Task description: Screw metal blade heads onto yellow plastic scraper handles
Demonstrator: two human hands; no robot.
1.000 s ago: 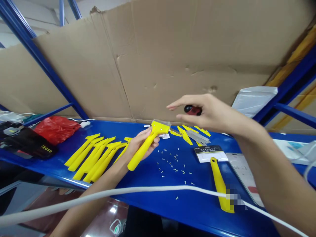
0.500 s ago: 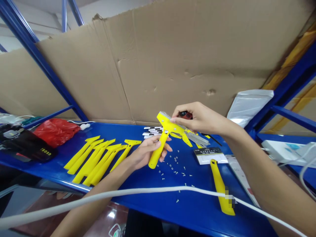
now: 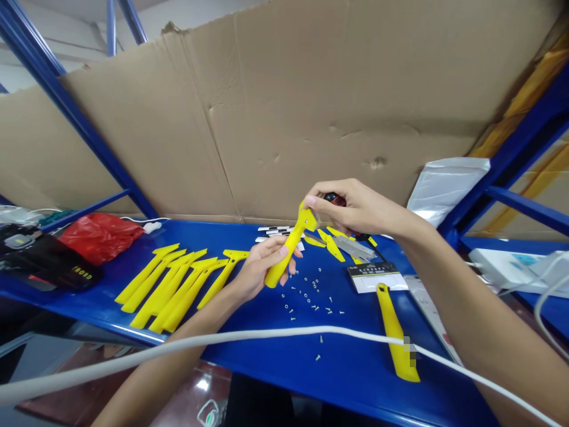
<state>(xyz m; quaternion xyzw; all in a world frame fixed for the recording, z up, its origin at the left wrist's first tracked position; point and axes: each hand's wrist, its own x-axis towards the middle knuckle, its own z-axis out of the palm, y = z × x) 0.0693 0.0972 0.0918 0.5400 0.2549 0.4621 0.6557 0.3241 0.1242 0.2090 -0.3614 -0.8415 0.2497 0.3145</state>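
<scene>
My left hand is wrapped round the handle of a yellow scraper, which tilts up and to the right. At its top, the thumb and fingers of my right hand pinch the scraper's head, seen at a slant and partly covered. A red and black tool handle, apparently a screwdriver, is tucked in my right palm; most of it is hidden. Below my hands, small screws and nuts lie scattered. Behind them are flat grey metal pieces and yellow head plates.
Several yellow scraper handles lie in a row at left, beside a red plastic bag. One more yellow handle lies at right below a black and white card. A white cable crosses in front. Cardboard stands behind.
The scraper has turned about its handle, so its head now shows more edge-on. My right fingers have shifted slightly left and up on the head. My left hand keeps its grip.
</scene>
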